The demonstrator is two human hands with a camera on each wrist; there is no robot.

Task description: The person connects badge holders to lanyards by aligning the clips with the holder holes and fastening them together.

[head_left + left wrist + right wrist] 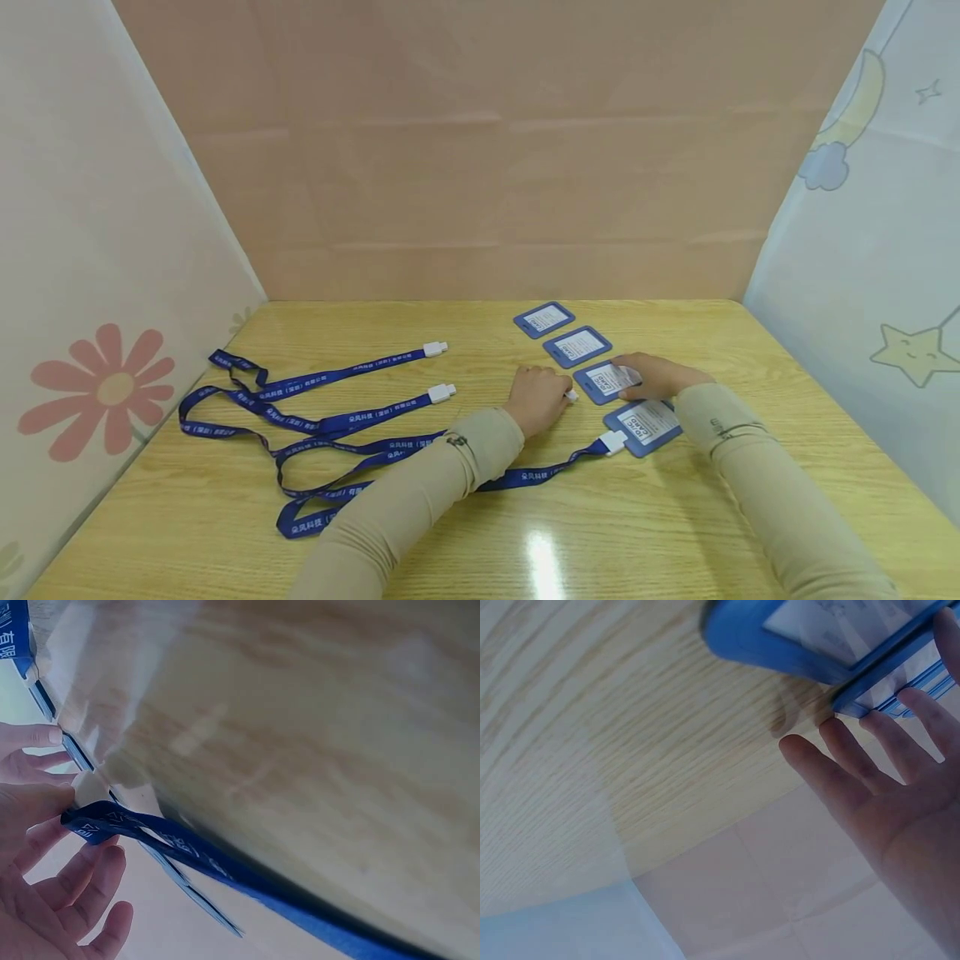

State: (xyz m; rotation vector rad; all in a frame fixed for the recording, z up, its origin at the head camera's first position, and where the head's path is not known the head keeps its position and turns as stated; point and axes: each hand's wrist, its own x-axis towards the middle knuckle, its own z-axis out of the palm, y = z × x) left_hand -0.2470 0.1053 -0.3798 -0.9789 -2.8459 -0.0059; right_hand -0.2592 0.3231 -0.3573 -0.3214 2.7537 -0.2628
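Note:
My left hand (538, 402) pinches the white plastic clip (91, 789) of a blue lanyard (187, 844) between thumb and fingers; its other fingers are loosely bent. My right hand (654, 377) is over a blue badge holder (597, 382), the third from the back in a slanting row. In the right wrist view its fingers (847, 754) reach out nearly straight to that holder's edge, with the thumb on the opposite side. The nearest badge holder (647, 429) lies under the right wrist, with another lanyard's white clip (613, 442) at its left corner.
Two more badge holders, a middle one (577, 346) and a far one (545, 318), lie behind. Lanyards loop across the left of the wooden table (630, 533), two with white clips (441, 393) pointing right. Patterned sheets (112, 392) stand at the sides, a plain one behind.

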